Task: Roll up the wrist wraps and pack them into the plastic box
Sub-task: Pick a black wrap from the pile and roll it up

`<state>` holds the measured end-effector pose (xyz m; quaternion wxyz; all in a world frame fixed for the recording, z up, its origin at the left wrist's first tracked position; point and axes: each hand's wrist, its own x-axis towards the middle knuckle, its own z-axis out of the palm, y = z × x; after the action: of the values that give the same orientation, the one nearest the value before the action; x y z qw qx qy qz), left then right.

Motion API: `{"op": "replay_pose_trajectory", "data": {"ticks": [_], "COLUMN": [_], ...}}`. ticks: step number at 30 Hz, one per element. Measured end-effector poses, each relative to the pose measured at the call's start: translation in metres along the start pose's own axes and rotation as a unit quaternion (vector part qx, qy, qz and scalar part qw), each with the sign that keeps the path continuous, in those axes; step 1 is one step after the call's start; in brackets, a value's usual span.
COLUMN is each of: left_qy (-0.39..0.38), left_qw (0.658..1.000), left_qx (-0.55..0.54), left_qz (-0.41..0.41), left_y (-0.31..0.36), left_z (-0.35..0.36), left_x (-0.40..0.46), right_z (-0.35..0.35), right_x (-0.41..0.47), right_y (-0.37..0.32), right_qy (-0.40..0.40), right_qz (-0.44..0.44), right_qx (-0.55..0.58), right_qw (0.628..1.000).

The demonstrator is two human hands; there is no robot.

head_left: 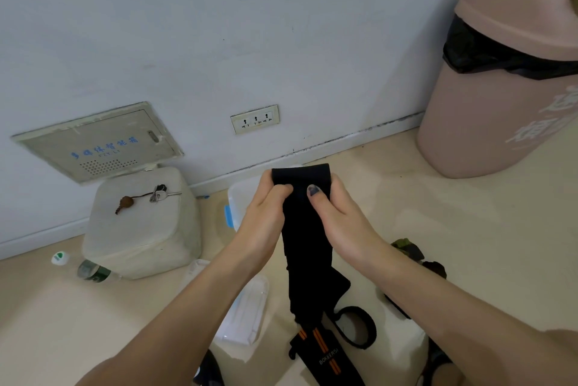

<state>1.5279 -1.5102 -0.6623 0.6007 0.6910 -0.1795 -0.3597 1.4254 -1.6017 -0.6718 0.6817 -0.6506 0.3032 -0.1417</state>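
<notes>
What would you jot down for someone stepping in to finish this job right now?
Left hand: pinches the top end of the black wrist wrap, thumb on the front.
Right hand: grips the same end from the other side, thumb on the fabric.
The wrap hangs down between the hands; its lower part with orange stripes lies near the bottom of the view.
Plastic box: on the floor behind the hands, mostly hidden; its clear lid lies nearer.
Done: rolling looks barely begun; whether anything is in the box cannot be seen.
Left: roll this wrap down, pack it, then check for others.
</notes>
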Motion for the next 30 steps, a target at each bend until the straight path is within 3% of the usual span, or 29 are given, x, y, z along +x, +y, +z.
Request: {"op": "replay_pose_trajectory", "data": {"ticks": [10, 21, 30], "left_qy": [-0.001, -0.048, -0.056], "left_qw": [0.999, 0.988, 0.982], "left_qx": [0.036, 0.072, 0.077], "left_qz": [0.033, 0.130, 0.166], "left_y": [0.003, 0.008, 0.007], "left_z": [-0.002, -0.012, -0.016], "left_x": [0.005, 0.004, 0.007], "right_z": [-0.014, -0.022, -0.024], "right_x": [0.008, 0.008, 0.010], "right_y": [-0.014, -0.017, -0.013], "right_qy": [0.014, 0.017, -0.036], "right_qz": [-0.005, -0.058, -0.068], "right_qx": [0.084, 0.065, 0.051], "right_qw": [0.996, 0.996, 0.996]}}
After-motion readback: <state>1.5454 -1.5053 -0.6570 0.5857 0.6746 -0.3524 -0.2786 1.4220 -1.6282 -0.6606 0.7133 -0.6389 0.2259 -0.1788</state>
